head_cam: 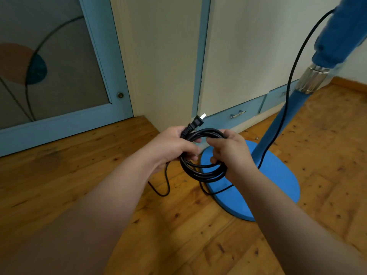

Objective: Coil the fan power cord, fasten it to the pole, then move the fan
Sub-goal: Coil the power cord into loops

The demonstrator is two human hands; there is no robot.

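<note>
The black power cord (202, 173) is wound into a coil of several loops, held in front of me above the floor. My left hand (170, 145) grips the coil's left side, and the plug (56, 124) sticks up out of that fist with its prongs pointing up and right. My right hand (230, 151) is closed on the coil's right side. A loose loop of cord hangs below my left hand to the floor. More cord runs up along the blue fan pole (286, 118), which rises tilted from the round blue base (258, 181) on the floor.
The floor is wooden boards. A blue-framed glass door (59, 76) stands at the left. Cream cabinet panels with blue drawers and a metal handle (238, 114) stand behind the fan. A silver collar (311, 80) joins the pole's upper part.
</note>
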